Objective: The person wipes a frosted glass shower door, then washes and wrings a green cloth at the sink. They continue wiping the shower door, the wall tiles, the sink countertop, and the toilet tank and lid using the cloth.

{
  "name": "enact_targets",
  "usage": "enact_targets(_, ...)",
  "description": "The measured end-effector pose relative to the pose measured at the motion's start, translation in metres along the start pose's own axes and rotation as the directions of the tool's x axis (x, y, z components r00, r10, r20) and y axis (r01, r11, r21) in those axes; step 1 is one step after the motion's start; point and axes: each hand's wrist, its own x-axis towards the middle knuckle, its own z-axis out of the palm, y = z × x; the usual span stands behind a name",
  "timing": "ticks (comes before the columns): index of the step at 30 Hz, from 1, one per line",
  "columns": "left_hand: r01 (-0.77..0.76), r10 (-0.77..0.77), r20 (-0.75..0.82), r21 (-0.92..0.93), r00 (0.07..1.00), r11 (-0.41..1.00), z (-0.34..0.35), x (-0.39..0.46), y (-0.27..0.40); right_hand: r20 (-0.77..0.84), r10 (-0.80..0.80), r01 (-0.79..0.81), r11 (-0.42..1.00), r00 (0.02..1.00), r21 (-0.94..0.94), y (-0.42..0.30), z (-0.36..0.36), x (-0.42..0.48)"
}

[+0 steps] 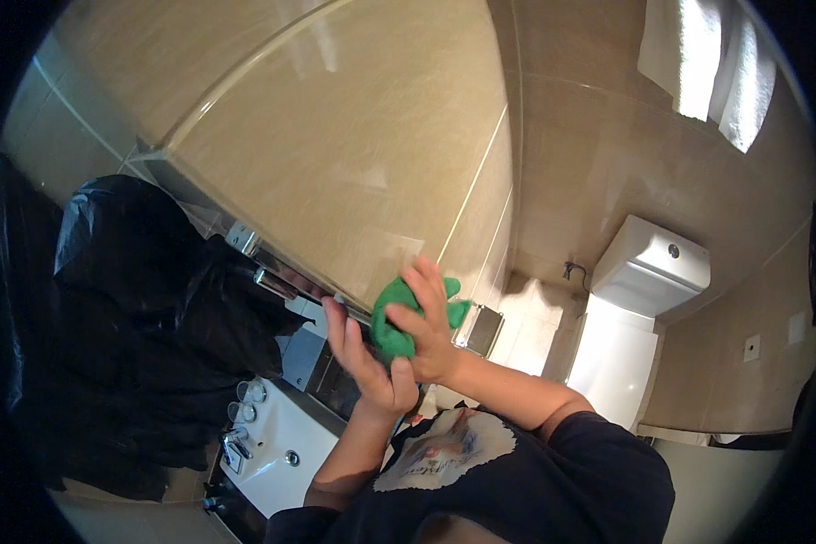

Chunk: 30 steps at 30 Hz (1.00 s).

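Observation:
A crumpled green cloth is bunched under my right hand, whose fingers spread over it and are slightly blurred. The cloth's loose ends stick out beyond the fingers to the right. Close by on the left, my left hand is raised with its fingers extended and its palm turned towards the cloth. Whether the left palm touches the cloth is hard to tell. Both hands are at the near end of a beige tiled surface, beside its metal-fitted edge.
Black plastic sheeting hangs on the left. Below it is a white washbasin with a tap and glass tumblers. A white toilet stands on the right, and white towels hang at the upper right.

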Motion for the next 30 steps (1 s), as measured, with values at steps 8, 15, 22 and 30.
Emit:
enact_targets(8, -0.025, 0.026, -0.008, 0.161, 1.0, 0.987, 0.038, -0.007, -0.022, -0.303, 0.237, -0.296, 0.941, 0.923, -0.164, 0.094, -0.013, 0.074)
enact_targets(15, 0.041, -0.049, -0.171, -0.046, 0.984, 0.998, 0.06, -0.021, -0.044, -0.189, 0.289, -0.326, 0.922, 0.938, -0.209, 0.038, -0.003, 0.067)
enact_targets(22, 0.037, -0.031, -0.202, 0.029, 0.979, 0.999, 0.052, -0.005, -0.005, -0.021, -0.059, 0.052, 0.966, 0.998, -0.252, 0.03, -0.001, 0.053)
enact_targets(30, -0.046, 0.072, -0.131, 0.195, 0.989, 0.98, 0.043, 0.035, 0.02, -0.353, 0.216, -0.274, 0.954, 0.91, -0.124, 0.077, -0.017, 0.148)
